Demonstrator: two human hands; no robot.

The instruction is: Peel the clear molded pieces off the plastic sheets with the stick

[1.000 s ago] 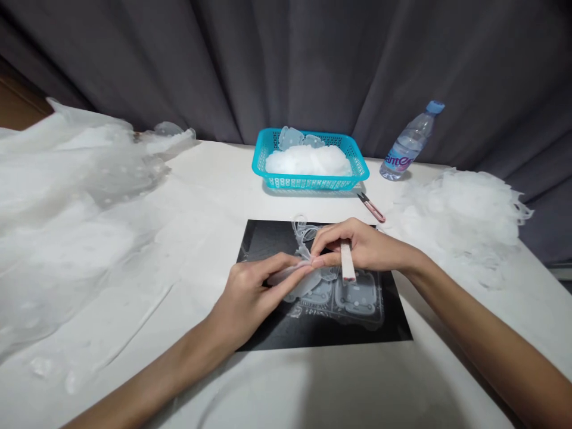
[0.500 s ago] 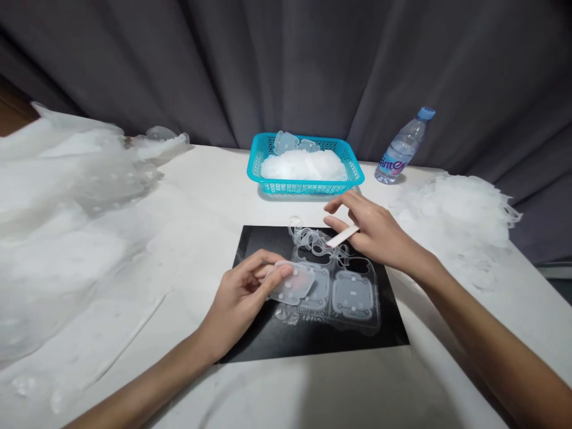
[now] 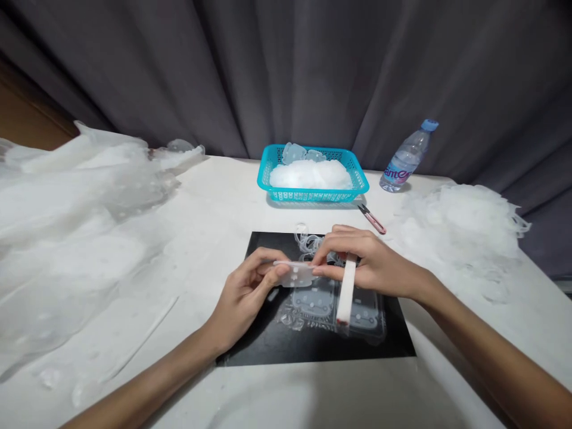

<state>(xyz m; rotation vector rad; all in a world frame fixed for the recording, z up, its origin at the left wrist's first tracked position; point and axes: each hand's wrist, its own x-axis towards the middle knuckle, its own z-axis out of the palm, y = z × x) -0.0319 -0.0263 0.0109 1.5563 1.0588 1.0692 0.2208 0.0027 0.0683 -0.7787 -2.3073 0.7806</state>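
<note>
**Clear plastic piece held flat between both hands over the black mat**

The plastic piece (image 3: 295, 274) is a thin, see-through slab with rounded corners and small dots on its face. It lies nearly level just above the mat (image 3: 268, 342), its long axis running from 9 to 3 o'clock.

The left hand (image 3: 248, 292) pinches the piece's 9 o'clock end between thumb and fingertips. The right hand (image 3: 375, 268) meets it from 3 o'clock, fingertips touching its edge. That hand's fingers are also closed around a flat white stick (image 3: 346, 289), whose long axis runs roughly 12 to 6, its dark-tipped end toward the person.

Below the piece, a glossy clear sheet (image 3: 313, 310) of moulded shapes lies on the matte mat, with thin curly offcuts at its 12 o'clock edge.

On the white table (image 3: 214, 202), a turquoise mesh basket (image 3: 353, 186) of clear pieces sits at 12 o'clock, pink-handled snips (image 3: 372, 218) and a water bottle (image 3: 404, 161) at 1 o'clock.
</note>
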